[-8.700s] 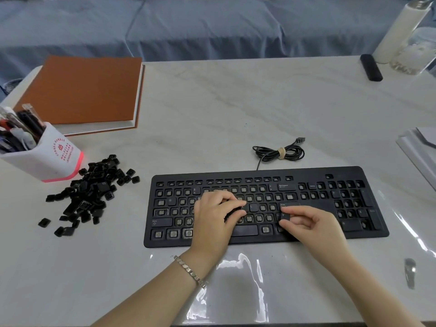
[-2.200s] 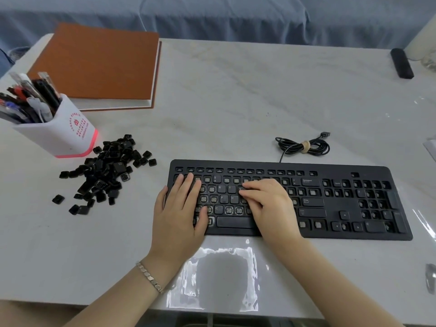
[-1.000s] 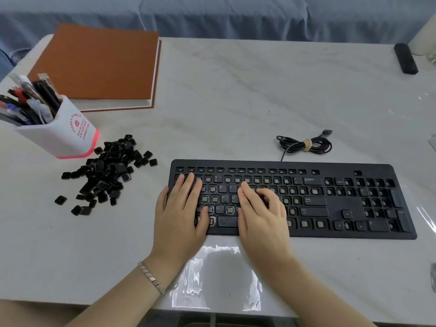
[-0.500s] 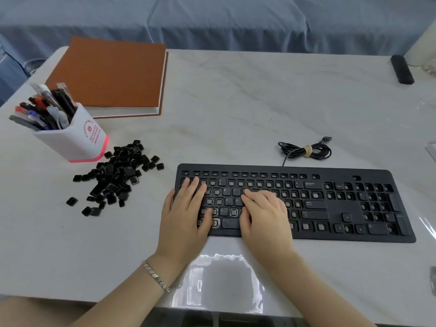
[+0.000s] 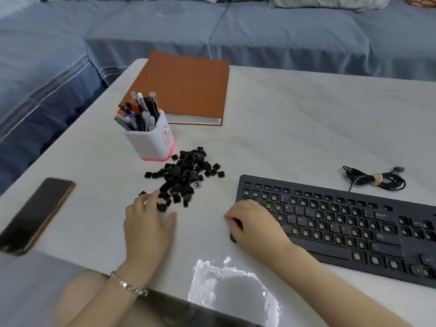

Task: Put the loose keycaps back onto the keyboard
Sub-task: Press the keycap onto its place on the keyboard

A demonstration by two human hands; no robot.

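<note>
Keycaps [image 5: 186, 175] heaped between pen cup [image 5: 151, 142] and keyboard [image 5: 342, 223], left hand [image 5: 146, 223] with fingers spread at the heap's near edge, gripping nothing, right hand [image 5: 254, 223] curled over the keyboard's left end, any hold there impossible to tell.

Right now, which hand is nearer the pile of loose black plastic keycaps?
Left. The left hand touches the keycap pile's near edge; the right hand rests on the black keyboard's left end.

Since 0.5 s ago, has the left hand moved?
Yes. The left hand has come off the keyboard and gone left of it, its fingers now at the near edge of the keycap pile.
</note>
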